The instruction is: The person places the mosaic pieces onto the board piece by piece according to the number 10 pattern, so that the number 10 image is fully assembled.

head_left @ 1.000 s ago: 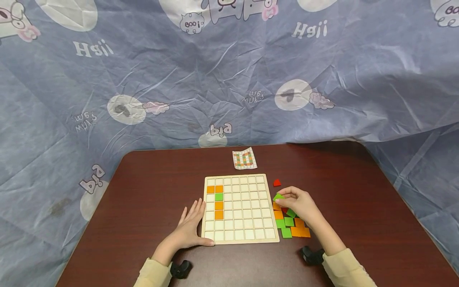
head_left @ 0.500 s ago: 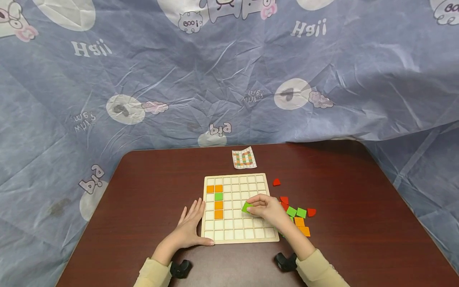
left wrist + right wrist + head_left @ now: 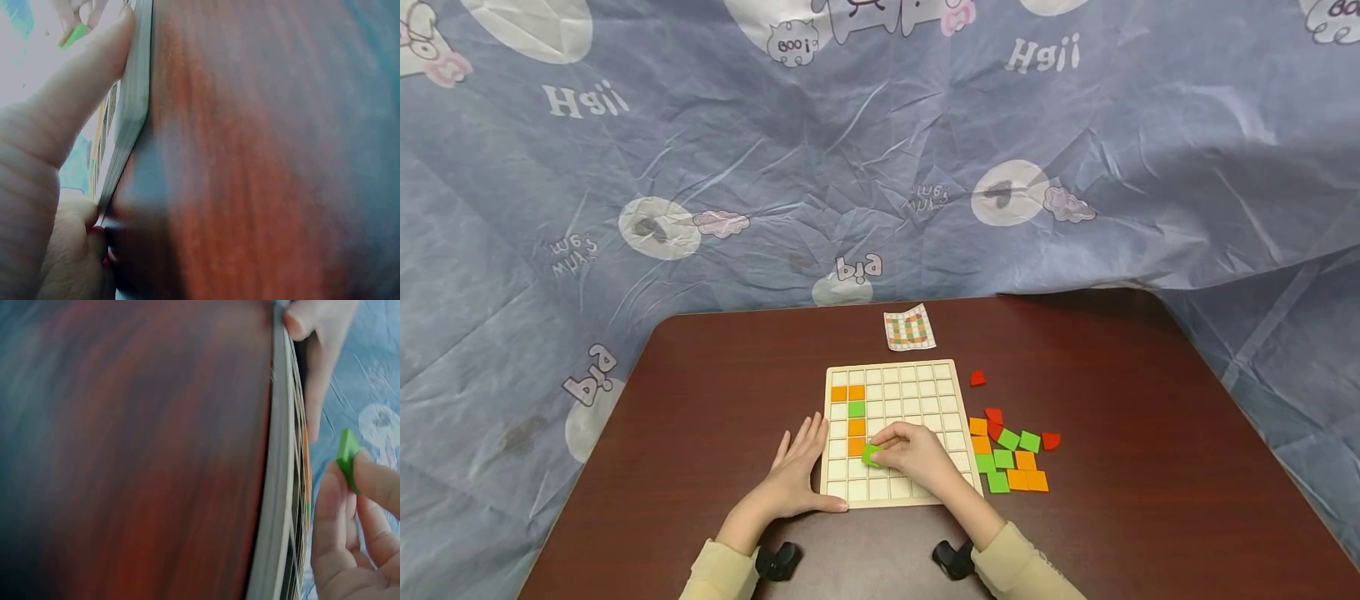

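A pale wooden grid board [image 3: 917, 490] lies on the table. Its left columns hold several orange tiles [image 3: 857, 427] and one green tile [image 3: 856, 409]. My left hand [image 3: 797, 477] rests along the board's left edge with fingers straight, the thumb at the front left corner. Between thumb and fingertips, my right hand [image 3: 917, 457] pinches a green square tile [image 3: 869, 454] over the board, just right of and below the lowest orange tile. In the right wrist view the pinched green tile [image 3: 347, 456] is tilted and apart from the board.
To the board's right lie loose green tiles [image 3: 1003, 459], orange tiles [image 3: 1037, 481] and red rounded pieces [image 3: 1051, 441]. One red piece [image 3: 977, 378] lies farther back. Behind the board is a paper with a coloured grid pattern [image 3: 910, 328]. A patterned cloth [image 3: 760, 167] hangs behind the table.
My right hand has carried the green tile leftward from the loose pile to the left part of the board. The left hand keeps its place at the board's edge.
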The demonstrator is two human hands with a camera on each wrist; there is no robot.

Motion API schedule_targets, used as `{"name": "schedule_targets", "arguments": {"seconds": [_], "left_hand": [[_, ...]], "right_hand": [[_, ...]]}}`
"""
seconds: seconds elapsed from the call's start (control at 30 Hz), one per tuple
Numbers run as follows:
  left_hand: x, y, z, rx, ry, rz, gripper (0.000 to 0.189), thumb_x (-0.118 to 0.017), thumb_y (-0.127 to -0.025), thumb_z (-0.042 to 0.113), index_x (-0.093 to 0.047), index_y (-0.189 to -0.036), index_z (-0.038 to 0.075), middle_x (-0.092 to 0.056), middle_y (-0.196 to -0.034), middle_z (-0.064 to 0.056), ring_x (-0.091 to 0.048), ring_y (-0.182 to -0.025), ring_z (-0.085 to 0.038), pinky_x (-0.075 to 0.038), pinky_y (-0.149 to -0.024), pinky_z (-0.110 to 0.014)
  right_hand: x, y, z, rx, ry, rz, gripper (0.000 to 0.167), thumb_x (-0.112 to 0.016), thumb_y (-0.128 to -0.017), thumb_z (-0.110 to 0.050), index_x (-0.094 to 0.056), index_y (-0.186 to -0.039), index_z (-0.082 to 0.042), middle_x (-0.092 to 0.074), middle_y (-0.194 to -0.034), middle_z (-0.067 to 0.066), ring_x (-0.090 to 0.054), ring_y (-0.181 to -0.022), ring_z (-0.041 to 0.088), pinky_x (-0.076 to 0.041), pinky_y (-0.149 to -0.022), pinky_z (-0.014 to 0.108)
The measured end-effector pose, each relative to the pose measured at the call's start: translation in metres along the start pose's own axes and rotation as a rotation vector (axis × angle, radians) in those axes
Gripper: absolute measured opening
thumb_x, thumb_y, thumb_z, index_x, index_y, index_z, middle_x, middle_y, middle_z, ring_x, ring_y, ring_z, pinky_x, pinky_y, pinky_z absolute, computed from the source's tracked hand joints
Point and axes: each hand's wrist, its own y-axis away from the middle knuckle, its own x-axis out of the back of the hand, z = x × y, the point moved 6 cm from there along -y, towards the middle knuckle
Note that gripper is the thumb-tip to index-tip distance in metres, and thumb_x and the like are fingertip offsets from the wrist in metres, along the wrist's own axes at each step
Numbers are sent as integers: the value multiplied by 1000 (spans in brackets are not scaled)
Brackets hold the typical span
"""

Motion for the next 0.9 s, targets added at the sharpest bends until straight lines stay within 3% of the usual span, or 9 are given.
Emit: {"name": "schedule_targets", "arguments": {"seconds": [0.33,0.9], "left_hand": [[0,0,1,-13,-3,7,131,-85,-66,56,-10,-157,0,-6,-165,-18,-1,-154,-34,1,-120,-60],[2,0,2,-8,-7,3,130,-85,-67,56,-10,-157,0,-5,-165,-17,-1,-154,-34,2,-120,-60]], "right_hand": [[-24,-3,-12,88,218,-19,9,-79,-80,-9,-74,-88,-9,-68,-77,-1,-60,-67,6,-49,-62,21],[-35,-4,-21,135,421,25,10,-82,-75,-4,-73,-79,-7,-54,-76,0,-48,-66,6,-43,-60,17]]}}
